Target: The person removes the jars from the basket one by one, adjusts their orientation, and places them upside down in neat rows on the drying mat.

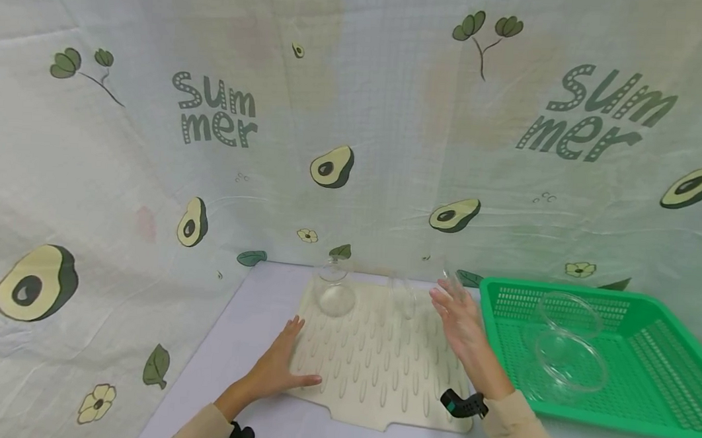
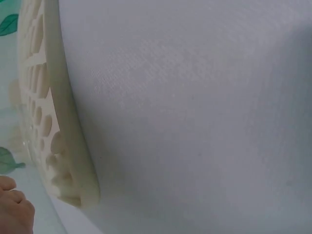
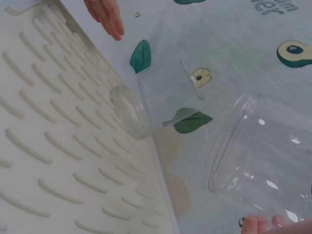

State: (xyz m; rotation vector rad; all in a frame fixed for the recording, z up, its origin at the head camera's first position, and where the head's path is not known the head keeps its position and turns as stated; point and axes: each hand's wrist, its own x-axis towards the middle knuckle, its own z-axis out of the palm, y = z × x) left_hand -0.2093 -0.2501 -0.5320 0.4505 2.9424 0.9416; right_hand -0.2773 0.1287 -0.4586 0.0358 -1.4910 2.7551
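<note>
My right hand [image 1: 464, 324] holds a clear jar [image 3: 273, 151] on its side above the right part of a cream ribbed drying mat [image 1: 372, 379]. The open rim of this jar faces left, and its see-through wall is faint in the head view. At the far left of the mat a second clear jar [image 1: 333, 297] stands. Near the mat's left edge is my left hand [image 1: 274, 370], fingers spread and thumb out, with nothing in it. Only some of its fingers show at the lower left corner of the left wrist view.
A green plastic basket [image 1: 597, 410] stands to the right of the mat, with clear round containers [image 1: 570, 363] inside. White cloth [image 1: 386, 115] printed with avocados and lettering hangs behind the pale table [image 1: 244, 326] and along its left side.
</note>
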